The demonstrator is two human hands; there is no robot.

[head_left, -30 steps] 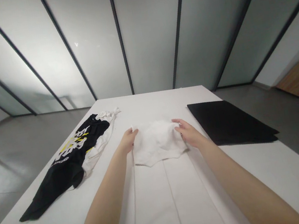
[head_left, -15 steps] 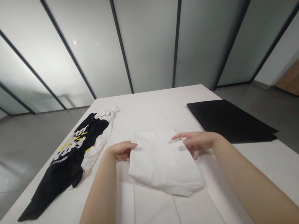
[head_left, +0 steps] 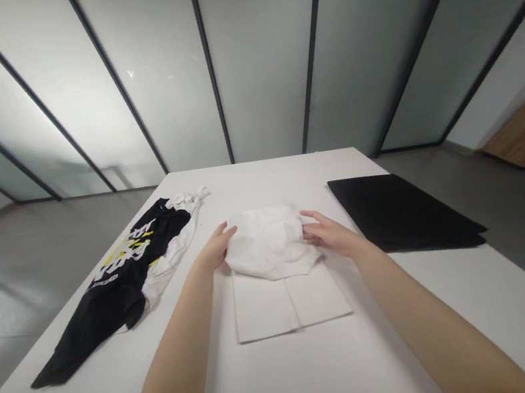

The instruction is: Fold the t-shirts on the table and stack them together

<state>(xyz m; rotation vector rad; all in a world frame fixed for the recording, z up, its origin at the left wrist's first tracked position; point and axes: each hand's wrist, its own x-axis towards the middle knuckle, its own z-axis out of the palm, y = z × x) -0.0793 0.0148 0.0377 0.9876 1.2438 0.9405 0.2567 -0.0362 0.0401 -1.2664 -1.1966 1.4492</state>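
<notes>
A folded white garment [head_left: 270,239] lies in front of me on the table. Its upper layer is bunched and rounded. Beneath that, a flat lower part [head_left: 264,304] shows, with a split running down its middle. My left hand [head_left: 220,244] is closed on the garment's left edge, thumb along the border. At the opposite edge, my right hand [head_left: 327,232] grips the cloth, its index finger stretched out along the top and the other fingers curled. Some fingertips are hidden by the fabric.
On the left of the white table [head_left: 296,387] lies a black shirt [head_left: 108,298] with white and yellow print, beside crumpled white cloth [head_left: 170,263]. Flat black sheets [head_left: 402,212] lie at the right, overhanging the table's edge. Frosted glass panels [head_left: 258,55] stand behind.
Both hands and the white garment have moved away from me, toward the table's far end. The garment's upper layer looks more bunched. The black shirt and black sheets stay in place.
</notes>
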